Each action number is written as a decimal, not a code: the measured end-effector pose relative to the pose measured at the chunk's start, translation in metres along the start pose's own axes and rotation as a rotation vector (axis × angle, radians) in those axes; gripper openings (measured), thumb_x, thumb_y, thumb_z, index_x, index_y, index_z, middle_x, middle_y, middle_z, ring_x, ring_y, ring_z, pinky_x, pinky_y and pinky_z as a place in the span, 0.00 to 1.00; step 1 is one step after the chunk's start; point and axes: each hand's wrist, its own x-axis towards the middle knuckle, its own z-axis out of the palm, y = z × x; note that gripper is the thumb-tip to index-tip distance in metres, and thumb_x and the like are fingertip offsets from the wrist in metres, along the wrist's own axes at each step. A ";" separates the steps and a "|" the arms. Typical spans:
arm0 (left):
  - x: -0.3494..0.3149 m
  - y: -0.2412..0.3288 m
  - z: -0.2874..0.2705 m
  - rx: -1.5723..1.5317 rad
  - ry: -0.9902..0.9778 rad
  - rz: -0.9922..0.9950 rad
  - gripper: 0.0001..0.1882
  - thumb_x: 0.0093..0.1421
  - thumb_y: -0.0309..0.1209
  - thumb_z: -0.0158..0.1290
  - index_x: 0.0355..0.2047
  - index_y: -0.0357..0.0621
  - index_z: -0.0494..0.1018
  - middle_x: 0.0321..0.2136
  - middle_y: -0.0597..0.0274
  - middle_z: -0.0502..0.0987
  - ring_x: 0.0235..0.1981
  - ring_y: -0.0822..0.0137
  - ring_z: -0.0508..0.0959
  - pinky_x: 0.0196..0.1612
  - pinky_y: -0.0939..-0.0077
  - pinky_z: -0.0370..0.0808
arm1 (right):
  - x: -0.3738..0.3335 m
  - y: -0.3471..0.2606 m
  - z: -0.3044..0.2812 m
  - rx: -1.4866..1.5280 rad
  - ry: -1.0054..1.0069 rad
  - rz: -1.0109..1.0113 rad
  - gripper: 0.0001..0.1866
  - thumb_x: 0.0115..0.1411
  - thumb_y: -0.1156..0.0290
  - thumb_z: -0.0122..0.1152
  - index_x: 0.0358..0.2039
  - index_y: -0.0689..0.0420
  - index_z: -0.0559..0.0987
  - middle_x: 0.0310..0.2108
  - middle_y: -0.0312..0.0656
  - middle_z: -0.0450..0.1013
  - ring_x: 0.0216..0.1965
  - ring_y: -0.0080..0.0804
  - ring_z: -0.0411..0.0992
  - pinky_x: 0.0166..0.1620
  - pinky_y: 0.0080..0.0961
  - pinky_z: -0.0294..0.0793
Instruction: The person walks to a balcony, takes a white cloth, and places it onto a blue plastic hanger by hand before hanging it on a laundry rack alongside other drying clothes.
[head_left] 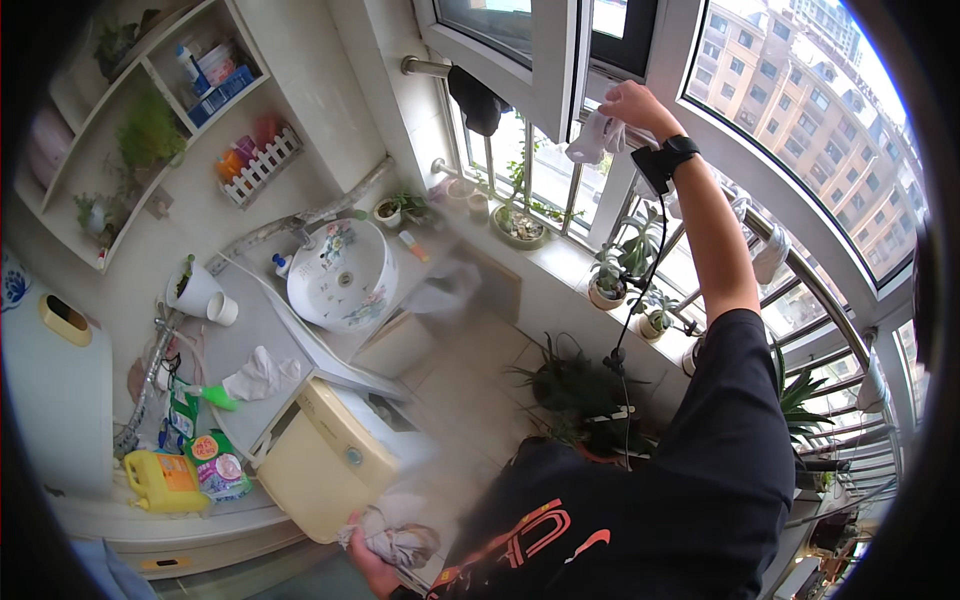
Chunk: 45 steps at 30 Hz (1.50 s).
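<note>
My right hand [640, 106] reaches up to the window frame, with its fingers closed on a pale sock [594, 140] that hangs down at the rail. A dark watch [680, 148] is on that wrist, and a black cable runs down from beside it. Low in front of my body, my left hand [374, 566] grips a crumpled bundle of light cloth [400, 540]; its separate pieces cannot be told apart. A black cloth [478, 100] drapes over the rail left of my right hand. Further right along the rail hangs another light piece [771, 256].
Potted plants [519, 228] line the sill below the railing, with more plants [575, 385] on the floor. A patterned basin [342, 275] stands at left beside a cream top-loading washer [330, 460]. Detergent bottles, including a yellow jug [165, 482], and a white cloth [262, 374] lie nearby.
</note>
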 end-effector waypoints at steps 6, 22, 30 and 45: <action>-0.009 -0.002 -0.003 -0.006 -0.063 -0.006 0.22 0.59 0.37 0.43 0.52 0.41 0.67 0.47 0.52 0.71 0.43 0.56 0.74 0.39 0.64 0.75 | -0.030 -0.007 -0.037 0.186 -0.077 0.142 0.16 0.51 0.71 0.56 0.41 0.57 0.80 0.37 0.49 0.77 0.34 0.40 0.77 0.39 0.31 0.78; -0.015 0.005 0.006 0.062 -0.011 -0.020 0.21 0.58 0.37 0.43 0.51 0.42 0.68 0.43 0.55 0.72 0.37 0.62 0.75 0.31 0.70 0.73 | -0.036 -0.016 -0.037 -0.246 0.120 -0.030 0.21 0.52 0.53 0.65 0.34 0.59 0.80 0.31 0.49 0.77 0.32 0.44 0.76 0.39 0.34 0.75; -0.005 -0.006 -0.011 0.048 -0.066 -0.071 0.22 0.58 0.38 0.43 0.51 0.42 0.67 0.44 0.54 0.72 0.38 0.60 0.75 0.32 0.69 0.74 | -0.057 0.000 -0.014 -0.268 0.012 -0.021 0.27 0.48 0.50 0.66 0.39 0.59 0.77 0.32 0.50 0.76 0.34 0.46 0.75 0.39 0.36 0.74; 0.032 -0.010 0.113 0.401 -1.016 -0.170 0.16 0.51 0.36 0.49 0.37 0.39 0.67 0.29 0.52 0.72 0.24 0.60 0.76 0.26 0.68 0.78 | -0.457 -0.266 0.100 0.891 -0.323 -0.585 0.27 0.45 0.70 0.64 0.48 0.62 0.72 0.43 0.54 0.72 0.44 0.48 0.71 0.48 0.38 0.70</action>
